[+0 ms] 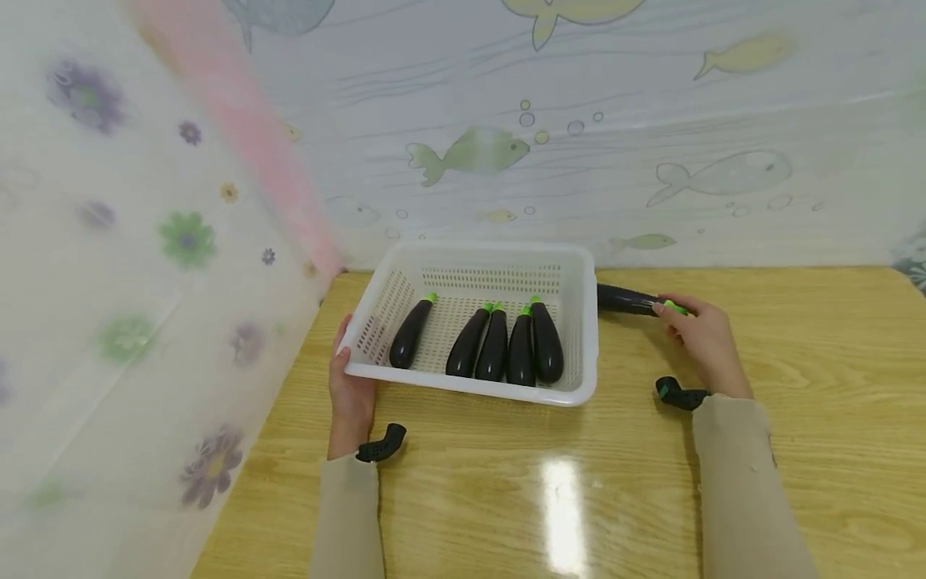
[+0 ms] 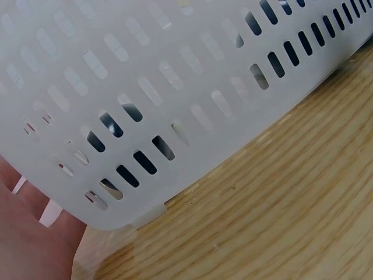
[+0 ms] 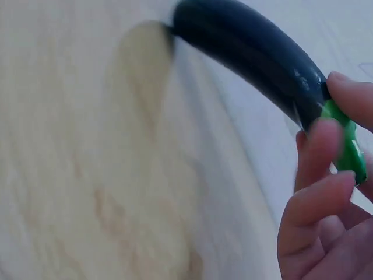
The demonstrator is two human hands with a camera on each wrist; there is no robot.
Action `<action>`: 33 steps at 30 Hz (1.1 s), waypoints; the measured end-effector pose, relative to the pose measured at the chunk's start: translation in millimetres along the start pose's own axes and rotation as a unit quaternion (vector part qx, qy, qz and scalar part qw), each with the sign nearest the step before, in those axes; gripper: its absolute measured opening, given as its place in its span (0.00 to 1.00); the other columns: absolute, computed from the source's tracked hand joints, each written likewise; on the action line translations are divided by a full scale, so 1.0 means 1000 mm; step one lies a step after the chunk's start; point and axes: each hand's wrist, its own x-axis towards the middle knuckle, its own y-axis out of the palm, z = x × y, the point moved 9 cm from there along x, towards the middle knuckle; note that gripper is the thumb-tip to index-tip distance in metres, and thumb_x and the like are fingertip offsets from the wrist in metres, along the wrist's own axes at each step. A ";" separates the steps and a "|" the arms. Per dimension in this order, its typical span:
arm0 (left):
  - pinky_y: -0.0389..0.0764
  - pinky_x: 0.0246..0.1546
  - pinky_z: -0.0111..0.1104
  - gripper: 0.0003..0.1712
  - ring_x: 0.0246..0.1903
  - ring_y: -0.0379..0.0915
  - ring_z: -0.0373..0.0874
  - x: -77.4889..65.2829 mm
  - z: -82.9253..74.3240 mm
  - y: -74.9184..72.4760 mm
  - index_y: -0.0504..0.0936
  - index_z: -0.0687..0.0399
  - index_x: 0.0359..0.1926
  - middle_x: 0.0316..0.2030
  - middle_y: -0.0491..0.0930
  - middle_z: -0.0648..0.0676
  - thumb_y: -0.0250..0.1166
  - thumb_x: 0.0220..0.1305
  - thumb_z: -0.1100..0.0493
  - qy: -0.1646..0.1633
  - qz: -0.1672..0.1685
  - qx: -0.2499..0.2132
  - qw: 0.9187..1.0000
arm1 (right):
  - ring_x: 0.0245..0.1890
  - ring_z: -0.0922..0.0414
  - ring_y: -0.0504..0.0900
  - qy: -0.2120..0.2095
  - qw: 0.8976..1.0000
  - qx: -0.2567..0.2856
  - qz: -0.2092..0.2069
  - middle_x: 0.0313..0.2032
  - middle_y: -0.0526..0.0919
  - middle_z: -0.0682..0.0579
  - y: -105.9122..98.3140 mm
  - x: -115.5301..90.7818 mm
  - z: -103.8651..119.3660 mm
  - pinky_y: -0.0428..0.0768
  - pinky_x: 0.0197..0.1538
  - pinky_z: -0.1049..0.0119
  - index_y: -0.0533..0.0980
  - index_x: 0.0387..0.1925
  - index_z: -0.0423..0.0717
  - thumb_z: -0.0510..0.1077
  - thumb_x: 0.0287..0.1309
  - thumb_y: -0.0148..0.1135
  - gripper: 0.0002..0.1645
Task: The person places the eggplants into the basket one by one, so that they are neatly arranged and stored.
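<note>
A white plastic basket point(image 1: 470, 389) with slotted walls stands on the table, its front left corner gripped by my left hand point(image 1: 351, 396). In the left wrist view that hand point(image 2: 35, 233) shows at the corner of the basket wall point(image 2: 192, 111). Several dark eggplants point(image 1: 547, 342) with green stem ends lie inside the basket. To the right of the basket, my right hand point(image 1: 698, 334) pinches another eggplant point(image 1: 628, 300) near its green end. The right wrist view shows that eggplant point(image 3: 250, 52) between thumb and fingers, its far end pointing away from the hand point(image 3: 320, 221).
The wooden table point(image 1: 463, 498) spreads around the basket and carries a bright light reflection in front. Behind it hangs a pale wall covering point(image 1: 615, 129) with fish drawings, and a flowered one point(image 1: 130, 281) borders the left side. Each wrist bears a black camera mount point(image 1: 387, 442).
</note>
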 end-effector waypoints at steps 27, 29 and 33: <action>0.57 0.60 0.40 0.35 0.64 0.54 0.48 -0.002 -0.002 0.001 0.52 0.47 0.70 0.66 0.58 0.51 0.48 0.63 0.48 -0.008 -0.008 0.014 1.000 | 0.44 0.58 0.81 -0.005 0.867 0.497 -0.024 0.47 0.75 0.50 -0.006 -0.002 0.006 0.78 0.43 0.67 0.69 0.52 0.44 0.37 0.58 0.57 0.19; 0.57 0.61 0.40 0.33 0.64 0.54 0.48 -0.002 -0.003 0.002 0.55 0.45 0.69 0.66 0.58 0.51 0.48 0.63 0.48 -0.007 -0.008 0.013 1.000 | 0.43 0.58 0.81 -0.004 0.870 0.493 -0.025 0.46 0.76 0.50 -0.005 -0.001 0.006 0.78 0.43 0.67 0.70 0.51 0.44 0.38 0.58 0.57 0.17; 0.56 0.61 0.40 0.33 0.63 0.54 0.48 -0.002 -0.003 0.003 0.54 0.46 0.69 0.66 0.58 0.52 0.47 0.63 0.49 -0.004 -0.010 0.008 1.000 | 0.42 0.61 0.81 0.003 0.882 0.471 -0.016 0.45 0.76 0.50 0.002 -0.001 0.005 0.78 0.43 0.69 0.65 0.57 0.44 0.38 0.57 0.58 0.25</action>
